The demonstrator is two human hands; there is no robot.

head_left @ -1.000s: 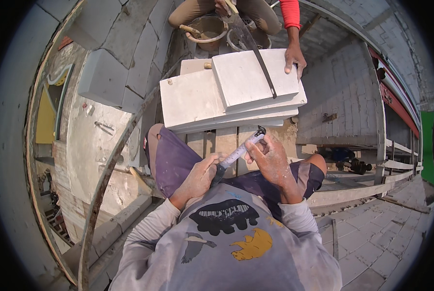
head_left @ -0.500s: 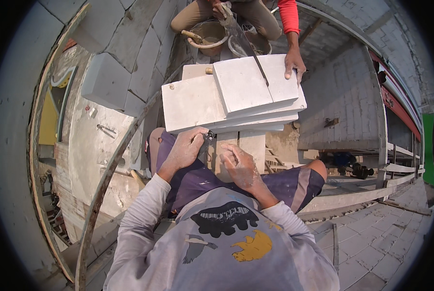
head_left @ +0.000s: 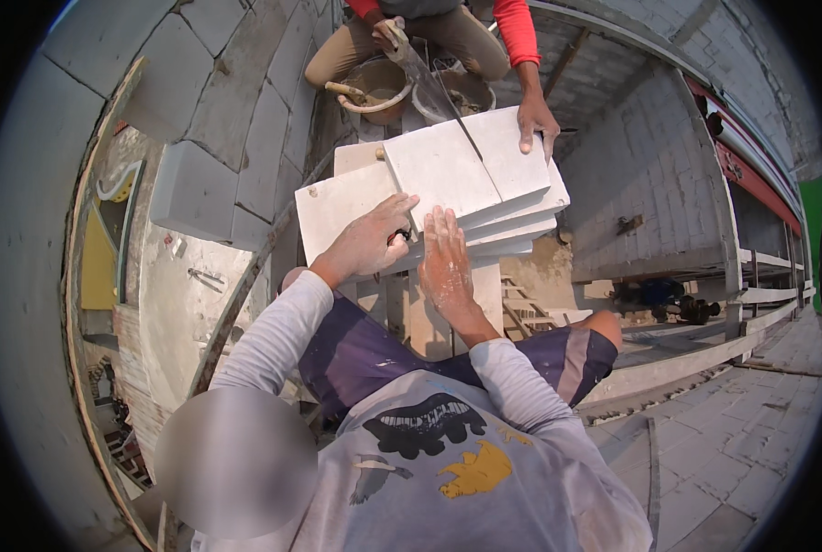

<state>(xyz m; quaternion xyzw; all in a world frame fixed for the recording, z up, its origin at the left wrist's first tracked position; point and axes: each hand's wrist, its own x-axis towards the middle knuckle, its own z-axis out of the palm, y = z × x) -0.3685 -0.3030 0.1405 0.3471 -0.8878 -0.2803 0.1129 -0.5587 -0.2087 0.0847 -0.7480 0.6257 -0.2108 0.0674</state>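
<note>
A white block (head_left: 439, 170) lies on top of a stack of similar pale slabs (head_left: 337, 202). My left hand (head_left: 367, 241) is at the near left corner of the top block, fingertips on its edge, curled round a small black object (head_left: 399, 236) that is mostly hidden. Beside it, my right hand (head_left: 448, 262) lies with fingers stretched flat against the block's near edge, holding nothing. Across from me, a co-worker's hand (head_left: 390, 35) grips a handsaw (head_left: 434, 83), its blade in a cut through the top block. The co-worker's other hand (head_left: 537, 124) presses on the block's right end.
Two buckets, one with mortar (head_left: 374, 87) and a wooden-handled tool (head_left: 347, 90), stand beyond the stack by the co-worker's legs. A grey block wall (head_left: 199, 193) rises at left. Wooden rails (head_left: 687, 373) and a lower level lie at right.
Both my hands have moved forward from above my lap to the near edge of the top block. The right fingers have straightened. The saw cut now reaches closer to the near edge.
</note>
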